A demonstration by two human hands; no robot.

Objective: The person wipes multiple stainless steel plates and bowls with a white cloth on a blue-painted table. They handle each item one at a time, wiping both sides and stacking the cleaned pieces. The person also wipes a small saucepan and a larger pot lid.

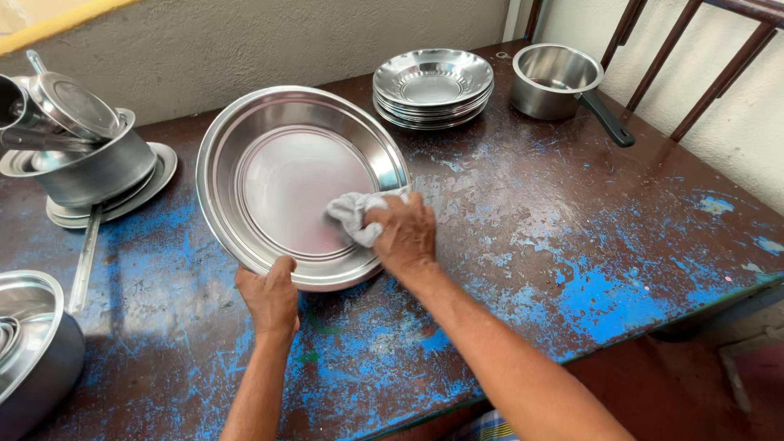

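Observation:
A large round steel basin (269,131) stands tilted toward me on a worn brown and blue table (572,245). My left hand (268,296) grips its near rim from below. My right hand (403,233) presses a crumpled light grey cloth (353,214) against the inside of the basin, at its lower right.
A stack of steel bowls (433,86) sits at the back, with a steel saucepan with a black handle (559,77) to its right. More steel pots and lids (77,155) are piled at the left, another pot (33,343) at the near left. The table's edge runs along the front right.

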